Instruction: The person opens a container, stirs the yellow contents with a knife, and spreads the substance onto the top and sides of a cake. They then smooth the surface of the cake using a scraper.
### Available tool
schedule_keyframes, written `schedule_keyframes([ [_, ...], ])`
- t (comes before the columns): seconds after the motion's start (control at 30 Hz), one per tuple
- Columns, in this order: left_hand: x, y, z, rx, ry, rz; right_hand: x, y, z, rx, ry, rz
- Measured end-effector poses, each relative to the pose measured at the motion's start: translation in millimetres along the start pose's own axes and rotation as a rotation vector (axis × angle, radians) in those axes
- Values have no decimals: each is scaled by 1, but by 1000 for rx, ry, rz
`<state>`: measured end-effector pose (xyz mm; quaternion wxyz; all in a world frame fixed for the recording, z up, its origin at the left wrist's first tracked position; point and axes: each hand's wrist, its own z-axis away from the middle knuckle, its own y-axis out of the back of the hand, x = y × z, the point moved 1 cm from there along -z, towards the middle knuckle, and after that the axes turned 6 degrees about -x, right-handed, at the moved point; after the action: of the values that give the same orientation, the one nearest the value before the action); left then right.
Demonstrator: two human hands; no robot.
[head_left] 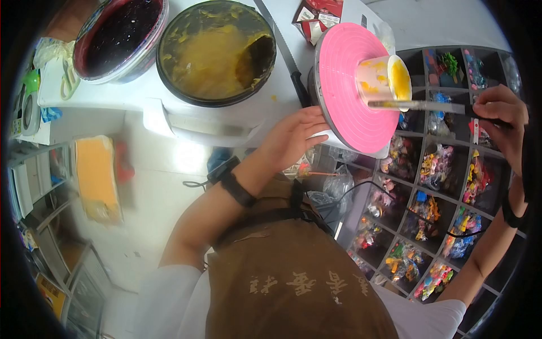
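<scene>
My right hand [502, 118] is closed around the dark handle of an icing spatula [420, 105]. The spatula's long flat blade, smeared with yellow, lies across the near side of a small round cake [374, 78]. White cream with yellow patches covers the cake's side, and its top is yellow. The cake stands on a pink cake turntable [337, 73]. At the turntable's near left edge is my left hand [294, 135], its fingers stretched out and its fingertips touching or very close to the rim.
On the white table [195, 121] are a tub of dark red filling [121, 42], a round pan with yellow residue [209, 53], a serrated knife [282, 45] and a red-white packet [319, 20]. A divided organizer [420, 186] of small toys stands at right. An orange-topped box [96, 175] lies at left.
</scene>
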<state>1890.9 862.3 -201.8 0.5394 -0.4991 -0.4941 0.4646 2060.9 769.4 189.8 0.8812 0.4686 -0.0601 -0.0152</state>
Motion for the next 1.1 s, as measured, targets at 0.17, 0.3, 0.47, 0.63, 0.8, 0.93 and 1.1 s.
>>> schedule_keyframes([
  [0.17,0,1,-1,-12,-11,-4,-18,15,-14,21,-28,-146],
  [0.3,0,0,0,-11,-9,20,-35,22,-49,173,-54,-315],
  [0.47,-4,4,0,-24,-17,-13,-42,0,-108,326,-25,-383],
  [0.63,-6,6,1,-30,-21,-39,-82,-5,-158,316,33,-172],
  [0.8,-8,6,3,-11,-15,-65,-123,15,-216,-140,-96,-44],
  [0.93,-9,7,2,-7,-12,-75,-79,-14,-238,-114,78,-229],
  [1.1,-11,9,3,-38,-50,-56,-22,-11,-223,-192,-107,-546],
])
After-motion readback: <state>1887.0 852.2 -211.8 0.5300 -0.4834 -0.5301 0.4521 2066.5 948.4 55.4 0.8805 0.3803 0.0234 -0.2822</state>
